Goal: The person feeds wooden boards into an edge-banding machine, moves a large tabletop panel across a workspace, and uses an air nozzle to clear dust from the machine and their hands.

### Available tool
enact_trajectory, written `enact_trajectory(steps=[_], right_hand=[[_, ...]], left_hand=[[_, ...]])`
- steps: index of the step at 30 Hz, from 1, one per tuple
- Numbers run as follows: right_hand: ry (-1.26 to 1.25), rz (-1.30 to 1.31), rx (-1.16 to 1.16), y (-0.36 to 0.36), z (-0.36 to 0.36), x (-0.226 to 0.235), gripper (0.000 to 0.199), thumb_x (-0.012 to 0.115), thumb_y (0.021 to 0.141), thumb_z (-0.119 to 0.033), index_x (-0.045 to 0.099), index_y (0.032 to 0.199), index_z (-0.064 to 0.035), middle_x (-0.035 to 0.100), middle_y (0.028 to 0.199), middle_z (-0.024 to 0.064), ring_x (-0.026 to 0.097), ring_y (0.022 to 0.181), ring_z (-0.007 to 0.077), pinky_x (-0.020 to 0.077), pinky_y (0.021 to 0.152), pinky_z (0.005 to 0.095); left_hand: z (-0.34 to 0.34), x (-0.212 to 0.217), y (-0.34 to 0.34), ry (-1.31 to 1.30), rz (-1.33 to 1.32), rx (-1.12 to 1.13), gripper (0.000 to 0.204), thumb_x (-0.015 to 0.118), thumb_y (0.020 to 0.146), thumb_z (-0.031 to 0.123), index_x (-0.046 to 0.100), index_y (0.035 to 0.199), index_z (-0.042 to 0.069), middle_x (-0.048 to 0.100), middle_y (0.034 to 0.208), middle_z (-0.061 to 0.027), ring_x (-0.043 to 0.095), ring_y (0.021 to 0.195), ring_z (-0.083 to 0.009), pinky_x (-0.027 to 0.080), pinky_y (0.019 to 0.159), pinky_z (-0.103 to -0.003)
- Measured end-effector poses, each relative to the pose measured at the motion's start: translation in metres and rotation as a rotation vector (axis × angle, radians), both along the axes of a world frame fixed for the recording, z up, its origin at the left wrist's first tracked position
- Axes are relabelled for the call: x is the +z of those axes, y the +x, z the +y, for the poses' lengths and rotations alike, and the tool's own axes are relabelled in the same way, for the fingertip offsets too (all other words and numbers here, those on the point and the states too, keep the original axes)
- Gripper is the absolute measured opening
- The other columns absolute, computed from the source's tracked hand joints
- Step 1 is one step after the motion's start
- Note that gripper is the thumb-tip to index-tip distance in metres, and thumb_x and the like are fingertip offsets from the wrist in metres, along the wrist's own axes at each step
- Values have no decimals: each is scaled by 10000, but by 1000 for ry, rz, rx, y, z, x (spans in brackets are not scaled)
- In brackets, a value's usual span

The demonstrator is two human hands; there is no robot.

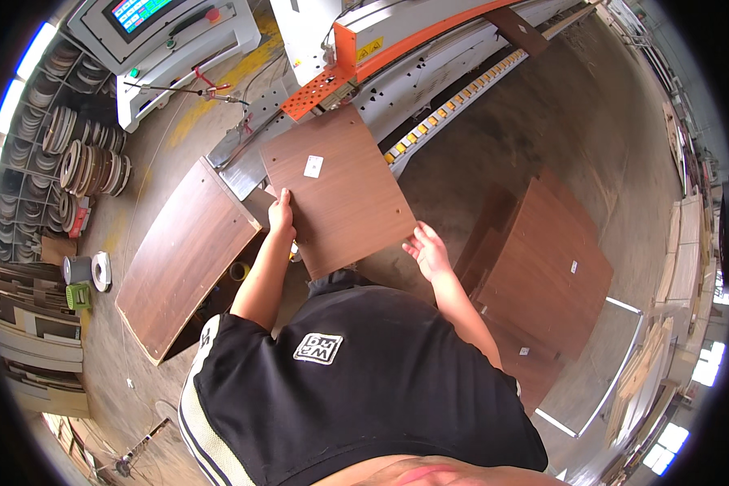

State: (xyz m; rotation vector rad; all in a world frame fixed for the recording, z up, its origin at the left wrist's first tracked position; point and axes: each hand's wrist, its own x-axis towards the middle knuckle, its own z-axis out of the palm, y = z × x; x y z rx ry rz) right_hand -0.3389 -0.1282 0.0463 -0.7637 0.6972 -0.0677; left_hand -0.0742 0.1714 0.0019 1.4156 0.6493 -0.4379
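A brown wood-grain panel [344,198] lies in front of me, tilted, with a white label and small holes on its face. My left hand [281,215] is closed on its left edge, thumb on top and the other fingers hidden below. At the near right corner, my right hand [428,249] grips the edge between thumb and fingers. The panel's far end reaches the orange perforated guard [320,93] of a long machine.
Left of me stands a brown-topped table [186,259]. On my right is a stack of brown panels [547,267]. A control console [170,40] with a screen stands at the far left; yellow-padded rollers [458,105] line the machine. Edging coils [93,166] fill a rack.
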Motion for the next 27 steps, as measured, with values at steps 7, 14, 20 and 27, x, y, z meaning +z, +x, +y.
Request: enact_trajectory(steps=[7,14,20,27], right_hand=[[-269,112,82,-12,-15,-8,548,665,1003,-228,443,1462,-26,662,1278,125,680,1015,179,575,825,326],[-379,534,66,-163,5,-97,404,726,953,-234,603,1294,-56,711,1052,54,692,894,139,559,716,279],[-650,842,153,-281,79,-78,389,668,945,-329,692,1135,9,729,959,102,698,911,215,528,831,320],[-542,819,123,-286,126,-76,446,674,918,-356,700,1167,13,735,1089,170,708,1000,240,526,892,336]], left_hand=[[-22,9,25,-131,133,158,581,602,1011,483,548,1375,33,580,1402,-132,567,1242,-301,427,1074,-509],[-46,-1,50,-253,125,281,506,619,1019,426,556,1399,99,586,1412,-62,551,1271,-267,388,1128,-504],[-86,-7,63,-342,47,273,508,550,1057,399,533,1407,32,577,1416,-113,567,1250,-306,429,1100,-515],[-162,-5,80,-467,55,23,535,411,1089,474,586,1380,61,594,1425,-94,564,1271,-297,423,1120,-467]])
